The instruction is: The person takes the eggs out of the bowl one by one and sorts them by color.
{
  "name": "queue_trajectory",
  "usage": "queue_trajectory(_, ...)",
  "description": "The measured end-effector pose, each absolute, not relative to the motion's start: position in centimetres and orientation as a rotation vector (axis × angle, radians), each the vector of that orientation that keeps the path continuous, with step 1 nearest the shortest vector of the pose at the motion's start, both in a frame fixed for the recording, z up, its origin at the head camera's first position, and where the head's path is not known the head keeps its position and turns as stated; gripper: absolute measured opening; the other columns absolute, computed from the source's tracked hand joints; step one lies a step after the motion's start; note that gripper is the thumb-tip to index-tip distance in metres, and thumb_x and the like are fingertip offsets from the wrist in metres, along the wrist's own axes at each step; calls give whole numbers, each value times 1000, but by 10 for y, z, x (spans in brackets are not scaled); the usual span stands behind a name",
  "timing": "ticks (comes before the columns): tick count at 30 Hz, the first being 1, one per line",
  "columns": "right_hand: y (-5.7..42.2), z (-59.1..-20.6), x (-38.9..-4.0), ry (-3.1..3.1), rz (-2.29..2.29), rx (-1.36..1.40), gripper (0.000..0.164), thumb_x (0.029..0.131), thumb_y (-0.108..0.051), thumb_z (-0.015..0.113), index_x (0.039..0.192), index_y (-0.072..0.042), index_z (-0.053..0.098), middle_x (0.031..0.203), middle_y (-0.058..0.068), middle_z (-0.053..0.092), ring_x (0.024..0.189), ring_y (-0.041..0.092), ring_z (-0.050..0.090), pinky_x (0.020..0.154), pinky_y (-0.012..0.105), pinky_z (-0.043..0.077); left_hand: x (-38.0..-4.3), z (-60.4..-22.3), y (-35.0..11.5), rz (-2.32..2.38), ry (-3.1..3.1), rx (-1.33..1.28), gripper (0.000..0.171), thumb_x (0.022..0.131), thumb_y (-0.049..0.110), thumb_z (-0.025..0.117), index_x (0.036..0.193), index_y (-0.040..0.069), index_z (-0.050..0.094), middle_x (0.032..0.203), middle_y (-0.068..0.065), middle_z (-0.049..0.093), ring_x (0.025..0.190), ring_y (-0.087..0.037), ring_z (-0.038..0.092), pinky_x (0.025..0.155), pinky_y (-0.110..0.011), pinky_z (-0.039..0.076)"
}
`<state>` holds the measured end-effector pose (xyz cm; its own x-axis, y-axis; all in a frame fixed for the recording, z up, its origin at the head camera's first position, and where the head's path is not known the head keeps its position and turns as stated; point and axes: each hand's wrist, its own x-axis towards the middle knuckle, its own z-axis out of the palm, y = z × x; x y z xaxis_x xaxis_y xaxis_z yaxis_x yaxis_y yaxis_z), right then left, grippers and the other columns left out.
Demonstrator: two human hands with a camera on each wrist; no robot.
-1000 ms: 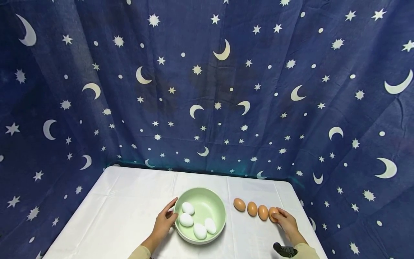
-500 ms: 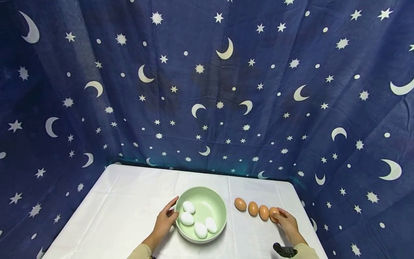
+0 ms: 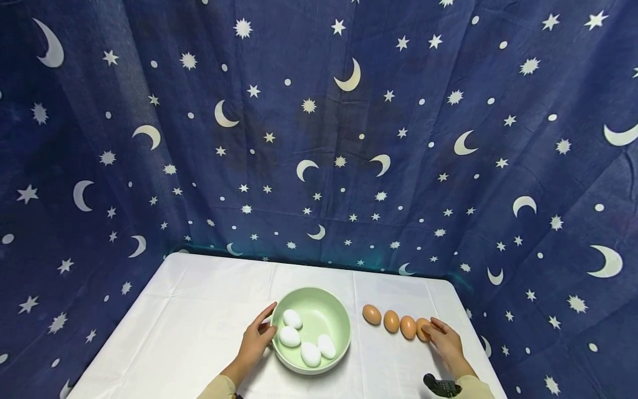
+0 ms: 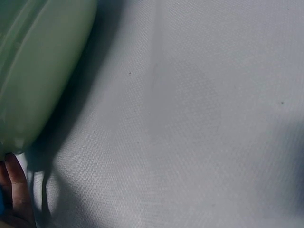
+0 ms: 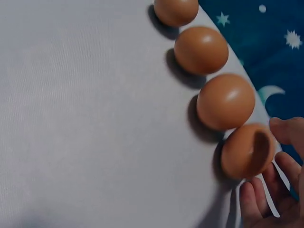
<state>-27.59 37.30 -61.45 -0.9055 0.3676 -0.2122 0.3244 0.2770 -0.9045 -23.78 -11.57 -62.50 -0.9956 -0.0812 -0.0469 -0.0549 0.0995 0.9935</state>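
In the head view, a light green bowl (image 3: 344, 316) on the table holds several white eggs (image 3: 310, 354). My left hand (image 3: 252, 344) rests against its left side, thumb at the rim, forefinger extended along the wall. The left wrist view shows fingertips (image 4: 14, 166) right at the bowl's lower wall. To the right, several brown eggs lie in a slanting row. My right hand (image 3: 447, 341) is around the rightmost brown egg (image 5: 242, 154), which lies on the table. In the right wrist view its thumb stands just off the egg, casting a shadow on it, with loosely bent fingers close below.
A white cloth covers the table (image 3: 199, 310). A dark blue curtain (image 3: 319, 138) with moons and stars hangs behind it and along both sides. A black strap-like piece (image 3: 441, 386) sits at the right wrist. Bare cloth lies between bowl and brown eggs.
The thumb of my right hand has drawn slightly back from the rightmost brown egg. The head view has shifted a little; the left hand, bowl and eggs keep their places.
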Motion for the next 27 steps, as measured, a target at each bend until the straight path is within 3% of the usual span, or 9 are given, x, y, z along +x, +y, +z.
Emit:
queue_trajectory(4, 366, -600, -278, -2543, 1583, -601, 60, 93, -27, 65, 139, 8, 47, 139, 29, 50, 99, 8, 60, 82, 21, 50, -238, -624, -115, -2095, -2313, 153, 61, 88, 7, 62, 145, 21, 50, 149, -11, 47, 110, -25, 61, 66, -25, 55)
queue_trajectory(7, 356, -586, -282, -2572, 1465, -562, 56, 94, -27, 64, 138, 5, 50, 138, 29, 51, 118, 31, 52, 97, 40, 45, -237, -622, -115, -2100, -2320, 153, 61, 88, 7, 61, 147, 19, 48, 150, -12, 45, 111, -26, 60, 66, -25, 55)
queue_trajectory(9, 350, -577, -284, -2572, 1402, -540, 54, 93, -26, 64, 135, 5, 52, 136, 29, 52, 120, 37, 48, 100, 46, 40, -235, -618, -114, -2108, -2322, 156, 61, 89, 6, 60, 147, 18, 48, 150, -14, 45, 111, -27, 60, 66, -24, 54)
queue_trajectory(11, 342, -569, -287, -2557, 1392, -530, 51, 93, -24, 65, 134, 4, 55, 133, 27, 55, 118, 36, 49, 97, 41, 41, -232, -611, -113, -2117, -2322, 153, 60, 88, 4, 60, 147, 15, 48, 149, -17, 44, 111, -28, 60, 65, -25, 54)
queue_trajectory(17, 309, -549, -293, -2497, 1453, -393, 43, 90, -18, 69, 129, 0, 61, 125, 22, 63, 104, 20, 56, 77, 11, 41, -231, -605, -112, -2136, -2316, 160, 60, 88, 3, 60, 146, 13, 48, 149, -17, 45, 113, -33, 59, 67, -24, 55)
queue_trajectory(21, 277, -538, -294, -2467, 1502, -226, 40, 88, -14, 71, 125, -1, 64, 119, 20, 65, 100, 15, 59, 76, 8, 44, -235, -617, -112, -2127, -2320, 163, 61, 89, 6, 60, 147, 19, 47, 150, -13, 44, 115, -30, 59, 67, -24, 54)
queue_trajectory(27, 228, -527, -294, -2433, 1622, 8, 35, 86, -6, 73, 121, -1, 66, 114, 17, 68, 98, 18, 62, 82, 13, 50, -237, -625, -114, -2121, -2310, 152, 60, 89, 8, 62, 146, 21, 49, 150, -11, 45, 112, -27, 60, 67, -25, 55)
